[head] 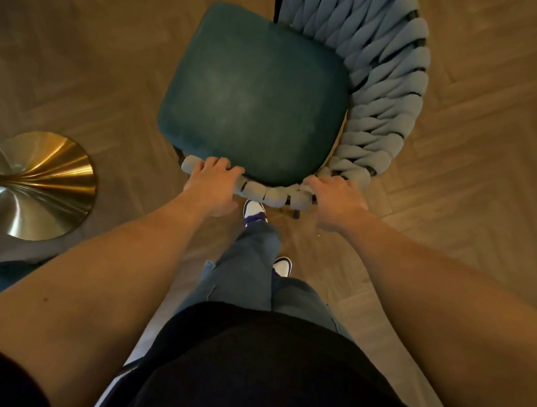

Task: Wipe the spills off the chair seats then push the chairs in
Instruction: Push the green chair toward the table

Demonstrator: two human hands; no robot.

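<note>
Directly below the camera, on the herringbone floor [473,163], stands the chair [308,105], its teal seat [254,98] showing no spill I can make out, so wiping looks done here. Left hand [211,181] and right hand [336,202] each have their grip curled over the woven backrest [389,92] rim nearest the person. Pushing in remains. The seat's open front points up-left, away from the person, toward the brass pedestal base [42,185].
</note>
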